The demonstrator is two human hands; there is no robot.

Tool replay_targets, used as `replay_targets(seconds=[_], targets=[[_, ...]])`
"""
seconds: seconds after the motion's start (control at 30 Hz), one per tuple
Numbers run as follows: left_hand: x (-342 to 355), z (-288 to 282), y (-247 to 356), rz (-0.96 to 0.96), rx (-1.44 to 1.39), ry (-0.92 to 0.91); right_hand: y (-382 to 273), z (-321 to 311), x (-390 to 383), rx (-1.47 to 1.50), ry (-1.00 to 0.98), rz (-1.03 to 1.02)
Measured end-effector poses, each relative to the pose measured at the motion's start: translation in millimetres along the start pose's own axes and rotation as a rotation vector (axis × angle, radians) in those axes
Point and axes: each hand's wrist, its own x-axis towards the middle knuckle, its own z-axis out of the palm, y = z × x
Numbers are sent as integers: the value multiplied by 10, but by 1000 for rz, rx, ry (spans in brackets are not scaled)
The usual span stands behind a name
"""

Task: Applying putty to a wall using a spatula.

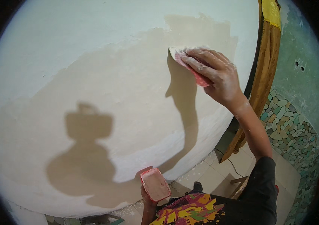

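My right hand point(222, 77), dusted with white, is raised against the wall point(122, 86) and closed round a red putty spreader point(201, 80). White paste coats the spreader's blade, whose edge is at the wall. Low in the view, my left hand point(146, 195) grips a red rectangular tub point(143, 180) from its left side. Pale pinkish putty point(157, 184) fills much of the tub. A broad beige, damp-looking patch spreads over the white wall around the spreader.
A wooden door frame point(266, 60) with a yellow top stands right of the wall. Beyond it are a green wall point(298, 45) and pebble mosaic point(288, 123). Beside my right arm, a wooden stool-like piece point(239, 180) and a cable point(234, 168) rest on spattered floor tiles point(200, 173).
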Motion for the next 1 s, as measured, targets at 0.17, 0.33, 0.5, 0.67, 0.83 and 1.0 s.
replay_targets(seconds=[0.17, 0.33, 0.5, 0.67, 0.83, 1.0], targets=[[66, -32, 52, -49, 19, -28, -110, -178, 277, 97, 103, 156], [133, 12, 20, -69, 60, -65, -281, 168, 487, -13, 166, 108], [75, -30, -7, -72, -39, -86, -608, 182, 68, 190, 0, 75], [73, -18, -21, -90, -35, -98, -516, 12, 98, 321, 180, 328], [42, -28, -63, -129, -59, -139, -116, -47, 473, 87, 322, 480], [59, -131, -82, -54, -43, -80, -635, 100, 421, 311, 170, 336]])
